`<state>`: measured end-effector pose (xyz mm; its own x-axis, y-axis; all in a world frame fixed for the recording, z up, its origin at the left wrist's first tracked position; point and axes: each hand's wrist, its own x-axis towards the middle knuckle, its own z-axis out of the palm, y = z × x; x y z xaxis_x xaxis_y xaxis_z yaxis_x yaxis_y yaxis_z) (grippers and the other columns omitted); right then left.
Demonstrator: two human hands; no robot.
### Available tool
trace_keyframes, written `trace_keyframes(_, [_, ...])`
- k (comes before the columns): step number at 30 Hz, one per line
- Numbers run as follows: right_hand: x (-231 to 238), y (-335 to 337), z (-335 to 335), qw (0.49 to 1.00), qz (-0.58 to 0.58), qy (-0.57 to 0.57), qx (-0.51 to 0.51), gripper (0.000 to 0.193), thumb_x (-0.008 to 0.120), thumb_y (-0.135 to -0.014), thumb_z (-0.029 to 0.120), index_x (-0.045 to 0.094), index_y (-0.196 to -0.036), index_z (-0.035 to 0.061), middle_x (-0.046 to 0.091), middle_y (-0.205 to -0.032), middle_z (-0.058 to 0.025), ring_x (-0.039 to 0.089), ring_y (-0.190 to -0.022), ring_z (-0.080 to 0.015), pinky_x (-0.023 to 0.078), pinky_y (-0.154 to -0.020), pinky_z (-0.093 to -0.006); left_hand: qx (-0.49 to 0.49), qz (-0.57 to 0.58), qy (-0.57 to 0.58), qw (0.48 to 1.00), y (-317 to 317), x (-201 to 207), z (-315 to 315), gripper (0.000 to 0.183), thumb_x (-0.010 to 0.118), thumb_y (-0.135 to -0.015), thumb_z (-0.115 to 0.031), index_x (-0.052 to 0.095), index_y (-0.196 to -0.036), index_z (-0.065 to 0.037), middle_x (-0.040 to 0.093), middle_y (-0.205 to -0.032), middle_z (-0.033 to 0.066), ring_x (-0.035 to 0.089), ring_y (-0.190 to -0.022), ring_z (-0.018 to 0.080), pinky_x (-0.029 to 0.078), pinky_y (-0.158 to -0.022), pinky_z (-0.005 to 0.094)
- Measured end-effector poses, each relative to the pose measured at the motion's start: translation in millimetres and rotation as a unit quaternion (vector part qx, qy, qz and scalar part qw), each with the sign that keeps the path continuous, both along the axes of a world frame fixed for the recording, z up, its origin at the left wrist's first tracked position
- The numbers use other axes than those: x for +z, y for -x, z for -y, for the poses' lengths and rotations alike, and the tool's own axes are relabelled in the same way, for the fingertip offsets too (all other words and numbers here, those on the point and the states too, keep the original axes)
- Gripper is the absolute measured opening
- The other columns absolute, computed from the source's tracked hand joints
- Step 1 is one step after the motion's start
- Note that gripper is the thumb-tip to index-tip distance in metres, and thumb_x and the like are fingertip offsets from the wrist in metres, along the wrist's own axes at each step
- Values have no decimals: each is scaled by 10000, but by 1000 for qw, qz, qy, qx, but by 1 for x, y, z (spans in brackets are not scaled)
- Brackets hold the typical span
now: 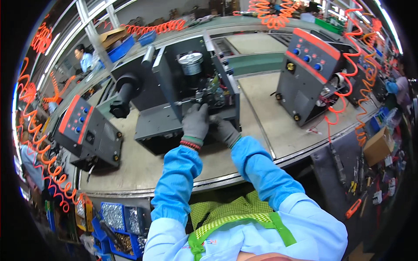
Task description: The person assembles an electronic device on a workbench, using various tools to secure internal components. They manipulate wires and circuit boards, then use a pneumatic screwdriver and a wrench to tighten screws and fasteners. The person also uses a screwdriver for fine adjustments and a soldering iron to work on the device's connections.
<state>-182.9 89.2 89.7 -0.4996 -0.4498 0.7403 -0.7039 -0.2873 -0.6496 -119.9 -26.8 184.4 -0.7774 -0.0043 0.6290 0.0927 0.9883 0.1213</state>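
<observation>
In front of me stands a dark grey welding machine housing [159,124] with its side open. Inside it are a silver-topped cylinder [191,64] and a wire feed mechanism [213,95]. My left hand [196,124], in a grey glove, reaches to the lower front of this mechanism, its fingers drawn together. What they grip is too small to make out. Close beside it, my right hand [226,132], also gloved, bends its fingers inward at the housing's lower edge; its fingertips are partly hidden. A black spool holder [125,93] sticks out on the housing's left side.
Finished-looking welding machines stand left [85,130] and right [305,74] on the workbench [261,113]. Coiled orange air hoses [348,56] hang around. Blue parts bins [115,222] sit lower left; hand tools [357,204] and a cardboard box [379,146] lie at right.
</observation>
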Motion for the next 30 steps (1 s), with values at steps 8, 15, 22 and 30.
trace_keyframes(8, [-5, -2, -11, 792, 542, 65, 274, 303, 605, -888, 184, 620, -1134, 8, 648, -1107, -111, 596, -1065, -214, 464, -945, -350, 3, -67, 23, 998, -1, -2, -9, 258, 555, -903, -323, 630, -1025, -108, 591, -952, 110, 587, -883, 325, 487, -718, 460])
trace_keyframes(15, [-30, 15, 4, 935, -101, -288, -181, 317, 552, -866, 291, 633, -1101, 94, 673, -961, -181, 641, -869, -360, 498, -777, -460, 15, -23, 12, 1000, 1, -1, -12, 270, 553, -901, -345, 631, -1015, -114, 581, -920, 98, 576, -896, 313, 477, -756, 457])
trace_keyframes(22, [-29, 20, 21, 894, -269, -244, -261, 403, 526, -875, 301, 557, -1207, 74, 640, -1058, -221, 628, -947, -362, 475, -848, -474, 5, -12, 1, 1000, 1, 2, -7, 260, 546, -904, -348, 616, -961, -104, 582, -932, 101, 583, -885, 320, 496, -708, 464])
trace_keyframes(30, [-27, 15, 23, 938, -166, -224, -208, 399, 529, -877, 305, 559, -1202, 76, 640, -1059, -211, 626, -945, -353, 476, -843, -467, -6, -7, -39, 999, 7, -14, -5, 263, 510, -912, -339, 600, -1001, -108, 569, -995, 114, 553, -975, 326, 479, -800, 491])
